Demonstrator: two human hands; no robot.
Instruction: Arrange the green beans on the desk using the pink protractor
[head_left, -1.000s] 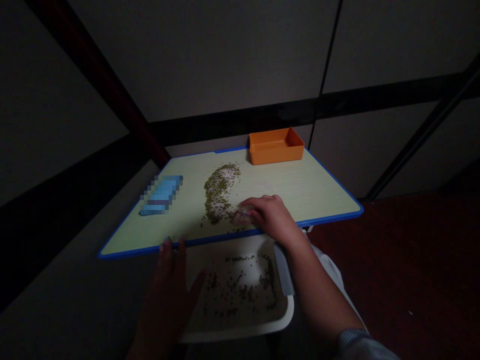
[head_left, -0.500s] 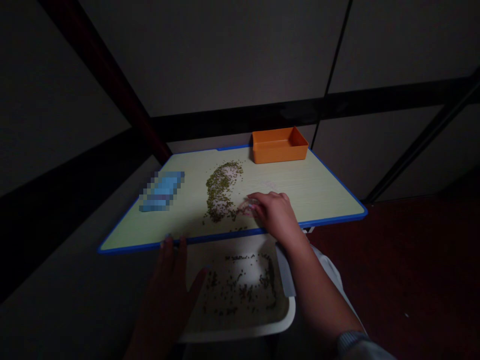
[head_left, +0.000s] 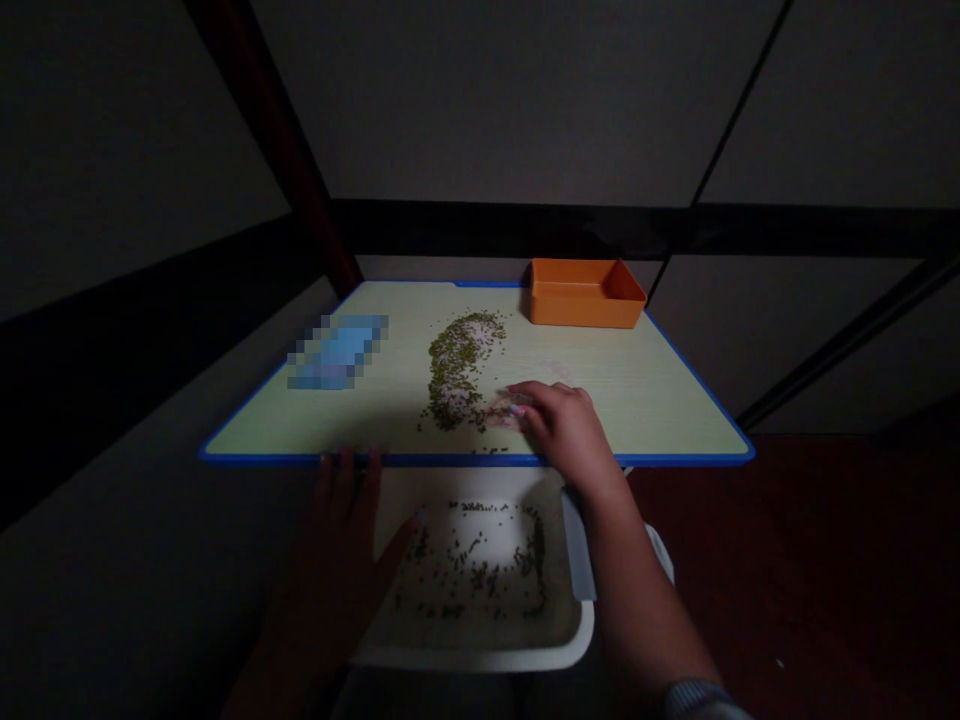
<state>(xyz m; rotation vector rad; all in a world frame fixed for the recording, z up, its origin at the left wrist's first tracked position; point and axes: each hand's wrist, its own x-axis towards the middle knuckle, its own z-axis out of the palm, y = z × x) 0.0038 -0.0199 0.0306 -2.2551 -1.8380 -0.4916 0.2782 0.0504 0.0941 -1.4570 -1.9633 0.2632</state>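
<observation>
Green grains on tabletop | right hand beside them | left hand at bin | either grip: cannot tell

The right forearm slants inward from the lower right, bare below the cuff; the wrist turns the right hand inward, back uppermost; the forefinger reaches out above the thumb, a narrow gap between their tips; the other fingers curl behind, the palm hidden; the left hand, in deep shadow, comes up from the lower left, its back showing; its fingers point forward, slightly parted, and its thumb stands wide.
</observation>
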